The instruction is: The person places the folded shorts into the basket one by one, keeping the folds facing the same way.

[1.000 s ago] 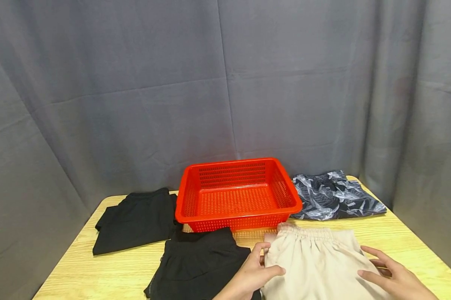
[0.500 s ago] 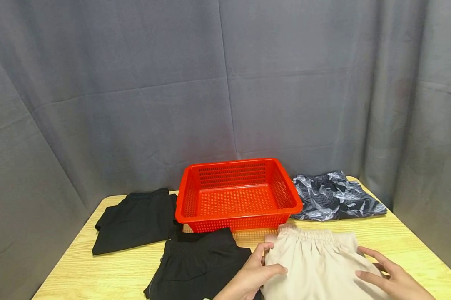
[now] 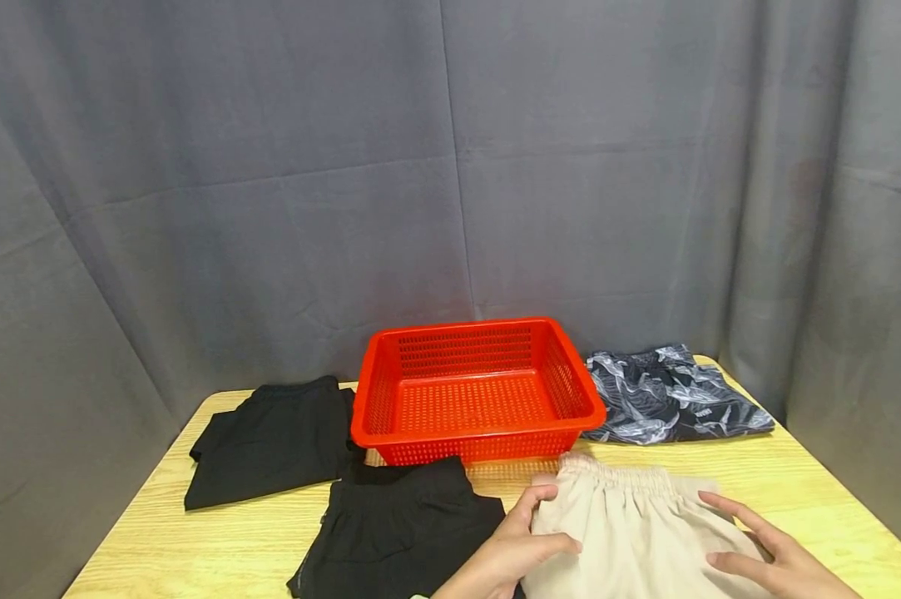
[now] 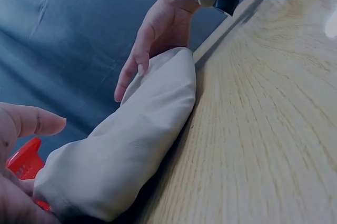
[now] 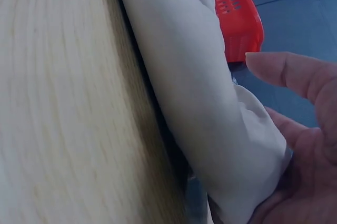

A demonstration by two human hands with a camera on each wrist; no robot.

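Note:
Folded beige shorts (image 3: pixel 630 532) with an elastic waistband lie on the wooden table (image 3: pixel 218 545) at the near right, just in front of a red mesh basket (image 3: pixel 480 391). My left hand (image 3: pixel 556 520) rests against their left edge, thumb lying on top and index finger straight along the side. My right hand (image 3: pixel 720 529) touches their right edge with straight fingers and the thumb on the cloth. In the left wrist view the shorts (image 4: pixel 131 140) are a thick fold, with the right hand (image 4: pixel 152 40) at the far end. The right wrist view shows the fold (image 5: pixel 184 77) beside my palm.
The basket holds nothing. One black garment (image 3: pixel 270 441) lies at the left and another (image 3: pixel 398 532) at my left hand's side. Dark patterned shorts (image 3: pixel 675 399) lie at the back right. A grey curtain (image 3: pixel 420 166) hangs behind the table.
The beige shorts have slid a little toward me, away from the basket, with both hands staying on their sides. Nothing else has moved.

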